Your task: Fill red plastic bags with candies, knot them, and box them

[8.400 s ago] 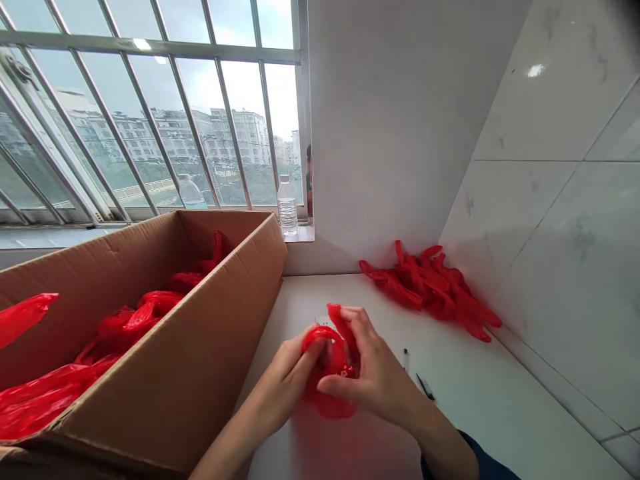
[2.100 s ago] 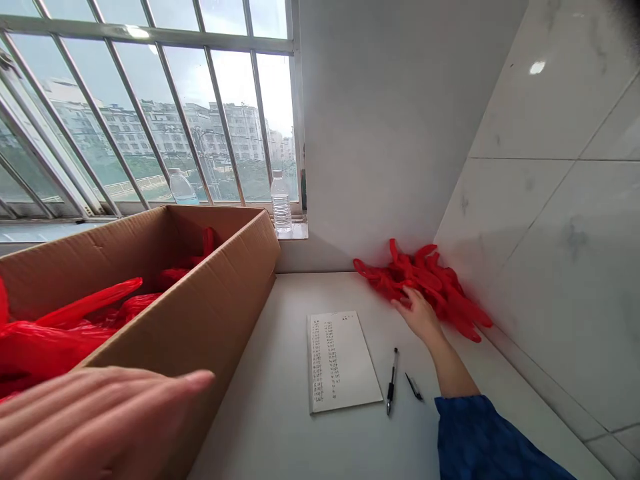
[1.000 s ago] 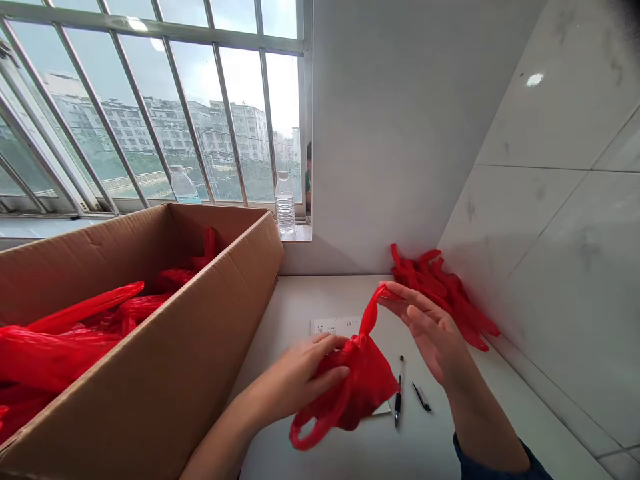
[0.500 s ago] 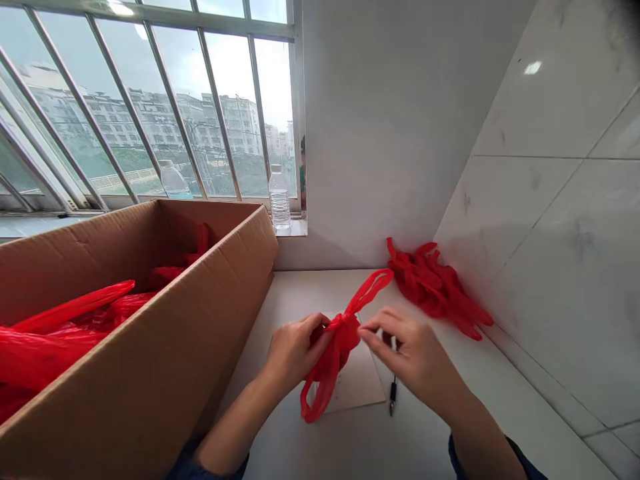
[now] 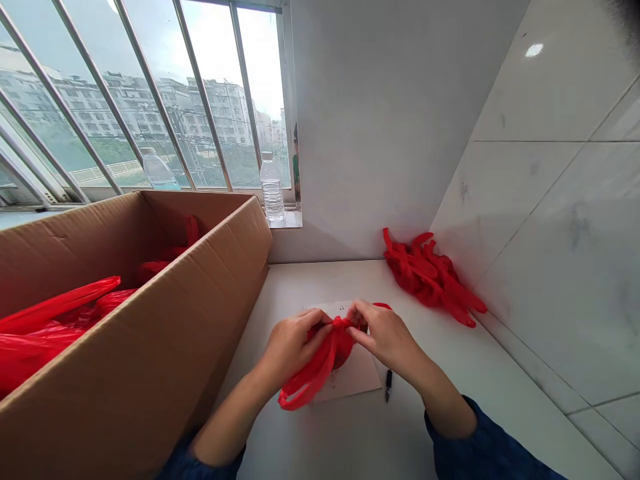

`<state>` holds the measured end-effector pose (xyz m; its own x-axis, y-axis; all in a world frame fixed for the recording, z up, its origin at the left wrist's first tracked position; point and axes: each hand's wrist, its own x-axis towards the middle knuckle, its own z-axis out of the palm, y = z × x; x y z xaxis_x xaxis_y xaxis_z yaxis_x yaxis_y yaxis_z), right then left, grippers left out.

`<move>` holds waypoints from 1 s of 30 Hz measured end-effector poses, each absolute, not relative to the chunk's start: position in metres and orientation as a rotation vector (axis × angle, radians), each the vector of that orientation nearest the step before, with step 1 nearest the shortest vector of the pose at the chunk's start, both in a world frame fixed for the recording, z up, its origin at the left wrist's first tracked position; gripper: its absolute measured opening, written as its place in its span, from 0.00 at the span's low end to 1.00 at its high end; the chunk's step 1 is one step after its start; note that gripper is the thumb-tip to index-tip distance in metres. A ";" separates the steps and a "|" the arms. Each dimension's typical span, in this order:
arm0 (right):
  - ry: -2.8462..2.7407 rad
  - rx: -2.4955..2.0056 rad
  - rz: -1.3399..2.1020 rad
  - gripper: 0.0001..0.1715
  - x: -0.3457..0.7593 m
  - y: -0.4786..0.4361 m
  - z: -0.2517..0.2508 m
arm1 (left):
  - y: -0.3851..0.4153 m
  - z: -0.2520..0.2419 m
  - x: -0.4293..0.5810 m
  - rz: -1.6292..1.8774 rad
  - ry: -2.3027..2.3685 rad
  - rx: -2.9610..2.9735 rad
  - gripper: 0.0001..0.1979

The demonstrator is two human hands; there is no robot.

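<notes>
Between my two hands is a red plastic bag (image 5: 342, 347), bunched up with a knot near its top. My left hand (image 5: 295, 343) pinches it on the left side of the knot. On the right side, the fingers of my right hand (image 5: 383, 333) are closed on the bag close to the knot. A long loop of the bag hangs down to the lower left, and a bit of red shows behind my right hand. Under the bag lies a sheet of paper (image 5: 357, 382) with small marks, partly covered. A black pen (image 5: 389, 385) lies beside the paper's right edge.
At left stands a large cardboard box (image 5: 200, 313) with red plastic bags (image 5: 55, 320) inside. More red bags (image 5: 425, 270) lie heaped at the back right, by the tiled wall. Two clear bottles, one a ribbed bottle (image 5: 273, 190), stand by the barred window.
My right hand has moved left and closed on the bag by the knot. The upper loop has dropped behind that hand, and the lower loop has swung left. The view has tilted slightly.
</notes>
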<state>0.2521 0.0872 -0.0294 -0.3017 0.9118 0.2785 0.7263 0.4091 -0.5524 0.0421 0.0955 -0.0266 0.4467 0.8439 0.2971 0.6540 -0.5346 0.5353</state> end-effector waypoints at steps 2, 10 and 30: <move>-2.139 -1.376 0.475 0.09 0.257 0.086 -0.028 | 0.098 -0.027 0.040 0.760 1.342 2.349 0.11; -2.189 -1.554 0.457 0.13 0.290 0.083 -0.021 | 0.113 -0.024 0.014 0.760 1.746 2.222 0.11; -2.242 -1.604 0.382 0.07 0.271 0.082 -0.025 | 0.097 -0.021 0.034 0.501 1.421 2.684 0.05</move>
<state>0.2714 0.0818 -0.0246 -0.2929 0.9473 0.1295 0.8511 0.3201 -0.4161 0.0339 0.0966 -0.0212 0.5213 0.8145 0.2544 0.7938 -0.5723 0.2057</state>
